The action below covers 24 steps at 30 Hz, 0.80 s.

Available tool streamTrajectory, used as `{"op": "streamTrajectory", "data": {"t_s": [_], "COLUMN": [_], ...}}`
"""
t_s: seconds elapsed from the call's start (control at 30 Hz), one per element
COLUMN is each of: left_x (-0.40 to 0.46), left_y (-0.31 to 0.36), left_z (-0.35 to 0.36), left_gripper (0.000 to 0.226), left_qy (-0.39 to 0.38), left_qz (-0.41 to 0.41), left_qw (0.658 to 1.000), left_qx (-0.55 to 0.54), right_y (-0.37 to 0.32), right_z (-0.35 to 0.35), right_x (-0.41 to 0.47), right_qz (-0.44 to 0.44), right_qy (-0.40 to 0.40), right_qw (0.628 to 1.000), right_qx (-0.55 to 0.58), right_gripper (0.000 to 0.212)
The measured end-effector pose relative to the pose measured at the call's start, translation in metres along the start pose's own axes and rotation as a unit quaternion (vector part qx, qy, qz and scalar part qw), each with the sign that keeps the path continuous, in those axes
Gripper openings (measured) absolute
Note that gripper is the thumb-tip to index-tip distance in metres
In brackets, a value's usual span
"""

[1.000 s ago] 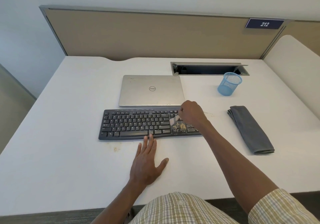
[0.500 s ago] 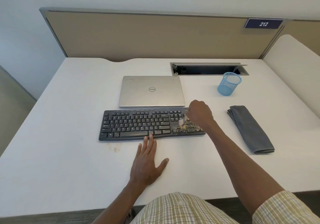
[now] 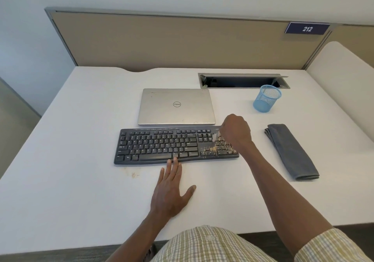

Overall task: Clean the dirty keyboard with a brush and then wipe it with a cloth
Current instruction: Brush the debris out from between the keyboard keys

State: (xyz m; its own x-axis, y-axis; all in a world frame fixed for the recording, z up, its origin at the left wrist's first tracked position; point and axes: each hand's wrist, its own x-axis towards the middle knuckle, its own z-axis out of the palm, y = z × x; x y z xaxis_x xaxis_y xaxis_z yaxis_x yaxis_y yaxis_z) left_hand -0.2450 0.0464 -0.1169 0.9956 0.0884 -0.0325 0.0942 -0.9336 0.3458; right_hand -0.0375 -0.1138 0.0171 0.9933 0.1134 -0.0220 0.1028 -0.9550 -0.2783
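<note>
**Q:** Black plastic, middle of the desk point(image 3: 81, 120) toward its near edge: what is it, and in what condition?

**A:** The keyboard point(image 3: 162, 145), lying parallel to the near edge. Tan crumbs point(image 3: 217, 149) are scattered over its right end, on the number pad; the letter keys look clean.

**Q:** How are the hands placed?

**A:** The left hand point(image 3: 172, 189) lies flat on the desk, fingers straight and together, fingertips touching the keyboard's front edge below the space bar. The right hand point(image 3: 235, 131) is curled into a fist over the keyboard's far right corner, gripping the brush point(image 3: 216, 137). Only the pale bristle end shows below the fist, blurred, on the number pad keys.

**Q:** And the cloth point(image 3: 291, 150)?

**A:** Grey, folded into a long strip, lying on the desk toward its right edge, well apart from the keyboard and untouched.

**Q:** Other items?

**A:** A closed silver laptop point(image 3: 176, 107) sits just behind the keyboard. A blue mesh cup point(image 3: 266, 101) stands toward the far right, in front of an open cable hatch point(image 3: 242, 80). A small patch of crumbs point(image 3: 133, 174) lies on the desk before the keyboard's left half. A tan partition point(image 3: 182, 41) along the far edge carries a plate point(image 3: 307, 28) reading 212.
</note>
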Motion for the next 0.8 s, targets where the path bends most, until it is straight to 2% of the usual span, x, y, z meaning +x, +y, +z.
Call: {"op": "streamTrajectory", "data": {"t_s": [0.07,0.23,0.33,0.47,0.63,0.8], "left_x": [0.000,-0.001,0.000,-0.001,-0.001,0.000], "left_y": [0.000,0.000,-0.001,0.000,0.000,0.000], "left_z": [0.000,0.000,0.000,0.000,-0.001,-0.001], "left_gripper": [0.095,0.094,0.094,0.093,0.094,0.095], "left_qy": [0.001,0.001,0.002,-0.003,-0.006,-0.003], "left_qz": [0.002,0.002,0.002,-0.001,-0.002,0.000], "left_qw": [1.000,1.000,1.000,1.000,1.000,1.000], "left_qx": [0.000,0.000,-0.003,-0.001,-0.001,-0.002], "right_y": [-0.002,0.010,0.014,0.005,0.013,0.016], "right_z": [0.002,0.010,0.006,0.006,0.012,0.005], "right_x": [0.002,-0.006,-0.003,-0.005,-0.012,-0.006], "right_qz": [-0.003,-0.021,-0.018,-0.022,0.004,0.002], "right_qy": [0.009,-0.029,-0.029,-0.043,-0.048,-0.013], "right_qw": [1.000,0.999,0.999,0.999,0.999,1.000], "right_qx": [0.002,-0.027,-0.008,0.014,0.011,-0.002], "right_gripper": [0.012,0.020,0.031,0.036,0.029,0.021]}}
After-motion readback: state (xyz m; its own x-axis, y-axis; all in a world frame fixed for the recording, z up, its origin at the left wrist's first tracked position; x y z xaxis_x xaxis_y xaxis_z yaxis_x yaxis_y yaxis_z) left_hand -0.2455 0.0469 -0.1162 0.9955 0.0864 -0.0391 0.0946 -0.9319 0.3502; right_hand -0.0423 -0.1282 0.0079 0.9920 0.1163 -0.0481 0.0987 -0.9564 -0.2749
